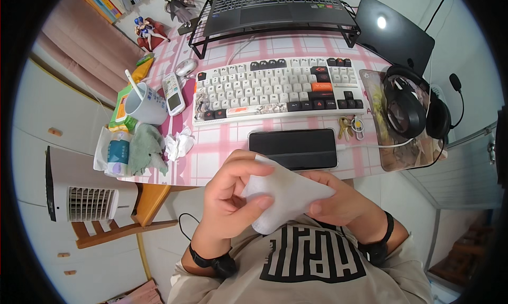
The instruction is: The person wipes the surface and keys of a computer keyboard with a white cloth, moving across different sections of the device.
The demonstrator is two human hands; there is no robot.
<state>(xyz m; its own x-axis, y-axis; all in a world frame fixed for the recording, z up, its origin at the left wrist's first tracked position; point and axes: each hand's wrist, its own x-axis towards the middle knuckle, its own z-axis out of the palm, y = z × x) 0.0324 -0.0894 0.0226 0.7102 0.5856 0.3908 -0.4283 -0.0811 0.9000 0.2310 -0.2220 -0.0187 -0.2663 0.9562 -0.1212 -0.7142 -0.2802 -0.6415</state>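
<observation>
A white tissue [283, 195] is stretched between my two hands in front of my chest, just off the desk's near edge. My left hand [234, 197] grips its left side between thumb and fingers. The tissue's right corner is pinched by my right hand [337, 201], whose fingertips are partly hidden behind it. Just beyond the hands a dark-screened smartphone [293, 147] lies on the desk with a white cable plugged in. A crumpled white tissue [179, 143] lies to its left, beside a green cloth [147, 147].
A keyboard [274, 87] spans the desk, with a laptop [278, 10] on a black stand behind. Keys [345, 127] and a headset [405, 105] are at right; a cup [147, 105], a remote control [173, 93] and a tissue pack [118, 153] at left.
</observation>
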